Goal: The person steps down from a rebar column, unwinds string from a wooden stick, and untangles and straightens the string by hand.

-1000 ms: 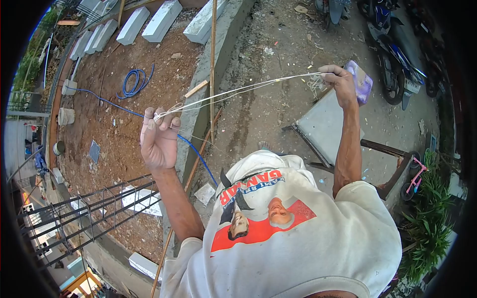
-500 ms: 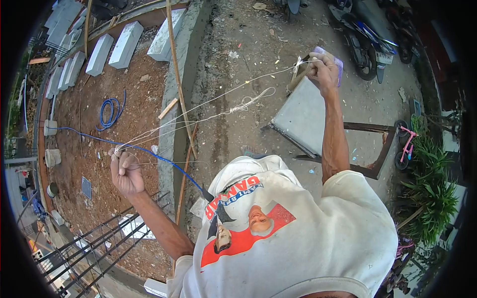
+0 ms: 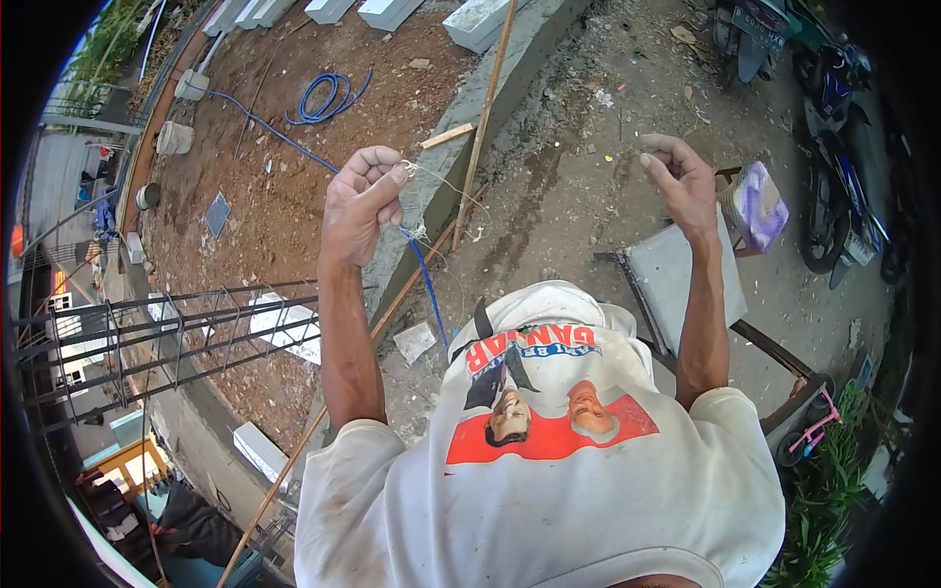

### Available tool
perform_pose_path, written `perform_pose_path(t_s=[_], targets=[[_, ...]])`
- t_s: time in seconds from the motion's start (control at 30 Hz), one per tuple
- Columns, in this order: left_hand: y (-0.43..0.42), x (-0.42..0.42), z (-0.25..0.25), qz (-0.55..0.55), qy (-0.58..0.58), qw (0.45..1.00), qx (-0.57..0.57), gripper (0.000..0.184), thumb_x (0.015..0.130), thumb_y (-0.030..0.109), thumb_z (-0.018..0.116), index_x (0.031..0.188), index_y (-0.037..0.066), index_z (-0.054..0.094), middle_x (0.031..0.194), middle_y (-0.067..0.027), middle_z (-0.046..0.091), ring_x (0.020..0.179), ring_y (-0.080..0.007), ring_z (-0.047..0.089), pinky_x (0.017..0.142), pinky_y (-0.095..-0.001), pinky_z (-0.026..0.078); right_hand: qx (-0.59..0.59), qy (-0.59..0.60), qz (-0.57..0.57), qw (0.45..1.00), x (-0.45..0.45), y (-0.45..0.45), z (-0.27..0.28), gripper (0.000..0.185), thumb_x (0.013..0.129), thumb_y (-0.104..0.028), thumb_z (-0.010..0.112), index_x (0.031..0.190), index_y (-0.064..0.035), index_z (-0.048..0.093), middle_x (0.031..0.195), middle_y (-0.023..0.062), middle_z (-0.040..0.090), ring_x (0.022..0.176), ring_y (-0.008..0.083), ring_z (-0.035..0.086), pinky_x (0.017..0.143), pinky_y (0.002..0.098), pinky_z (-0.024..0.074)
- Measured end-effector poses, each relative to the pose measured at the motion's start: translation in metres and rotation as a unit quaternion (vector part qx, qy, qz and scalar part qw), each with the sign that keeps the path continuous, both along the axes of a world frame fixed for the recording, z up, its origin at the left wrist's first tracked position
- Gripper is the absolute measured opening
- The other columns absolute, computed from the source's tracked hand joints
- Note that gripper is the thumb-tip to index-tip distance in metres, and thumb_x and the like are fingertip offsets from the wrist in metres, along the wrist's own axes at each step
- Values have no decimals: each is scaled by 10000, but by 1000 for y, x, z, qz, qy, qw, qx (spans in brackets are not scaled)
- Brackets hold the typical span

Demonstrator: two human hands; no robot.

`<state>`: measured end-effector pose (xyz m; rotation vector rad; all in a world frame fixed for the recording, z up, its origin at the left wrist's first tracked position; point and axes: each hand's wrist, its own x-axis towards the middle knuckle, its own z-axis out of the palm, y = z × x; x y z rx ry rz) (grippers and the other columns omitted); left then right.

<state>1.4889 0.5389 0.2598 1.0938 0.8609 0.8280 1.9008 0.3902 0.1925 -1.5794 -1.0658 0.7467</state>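
In the head view my left hand (image 3: pixel 368 201) is pinched closed on a thin pale string (image 3: pixel 420 231). The string hangs from the fingertips in a loose, knotted tangle, and one strand curves out to the right. My right hand (image 3: pixel 689 186) is raised at the right with thumb and fingers apart. No string shows between its fingers. Just beyond that hand are a stool with a purple-and-white top (image 3: pixel 760 208) and a grey board (image 3: pixel 681 274).
A blue hose (image 3: pixel 323 103) lies coiled on the dirt left of a concrete kerb (image 3: pixel 510 108), where a wooden pole (image 3: pixel 482 118) leans. Steel rebar (image 3: pixel 167 338) juts in at left. Motorbikes (image 3: pixel 833 167) stand at right; a pink scooter (image 3: pixel 814 431) lies lower right.
The string was stretched between both hands; now it hangs slack from my left hand only. My right hand has let go of it and opened. The view has shifted.
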Motion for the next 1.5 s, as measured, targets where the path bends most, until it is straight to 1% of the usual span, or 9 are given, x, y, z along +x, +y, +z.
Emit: perform_pose_path(t_s=[0.2,0.5,0.87,0.97,1.03,1.13,1.27,1.4,1.5], targets=[[-26,8,2,-25,-98,993,-65,235,981,24,694,1198,19,603,926,-18,666,586,-26,483,559,-233,461,118,-25,263,957,-148,45,41,229,898,-104,801,1102,-18,742,954,70,718,853,138,714,761,306,580],[-49,-10,14,-45,-94,994,-44,315,955,55,715,1236,24,576,999,-32,654,758,-61,571,631,-237,485,95,93,313,940,-200,60,47,135,925,-81,782,1035,-15,737,942,41,676,861,110,667,748,286,545],[-75,-19,16,-35,-39,998,-42,442,944,71,754,1334,-10,563,1046,-40,672,820,-68,614,639,-228,493,101,146,260,949,-212,57,50,144,945,-111,761,1031,-1,728,943,30,706,824,92,686,731,272,561],[-79,-24,12,-17,-40,998,-38,372,944,80,758,1276,-18,623,990,-33,685,775,-69,615,630,-230,488,92,159,238,954,-217,56,46,147,966,-121,749,1044,-1,717,945,21,708,820,84,677,730,268,559],[-80,-31,5,-21,21,999,-39,242,942,56,737,1170,11,669,953,-14,669,698,-45,522,622,-244,468,105,158,229,955,-220,54,46,142,979,-123,740,1045,-2,707,944,20,711,818,81,673,728,266,557],[-83,-36,2,-14,2,999,-51,123,964,68,718,1074,31,675,899,-11,659,674,-48,490,629,-263,467,107,226,212,945,-220,52,47,123,1010,-118,699,1055,-8,666,919,27,714,813,91,675,726,268,558],[-83,-44,-7,-2,-47,996,-71,160,965,112,729,1071,6,671,871,-35,686,643,-85,558,598,-249,465,107,274,187,937,-219,49,52,114,1046,-132,645,1074,-23,626,869,25,700,791,103,677,712,274,556],[-81,-48,-9,-33,-134,985,-100,100,1025,144,640,1069,57,617,1007,-67,653,717,-77,510,690,-291,478,79,369,180,908,-213,49,51,115,1052,-134,636,1089,-26,620,777,-17,647,701,71,619,650,260,519],[-78,-51,-10,-43,-162,981,-102,121,1035,158,621,1089,51,607,1037,-78,653,751,-85,525,701,-292,480,43,253,193,947,-208,46,60,175,1015,-133,691,1142,-23,643,729,-61,584,637,32,519,590,241,447]])
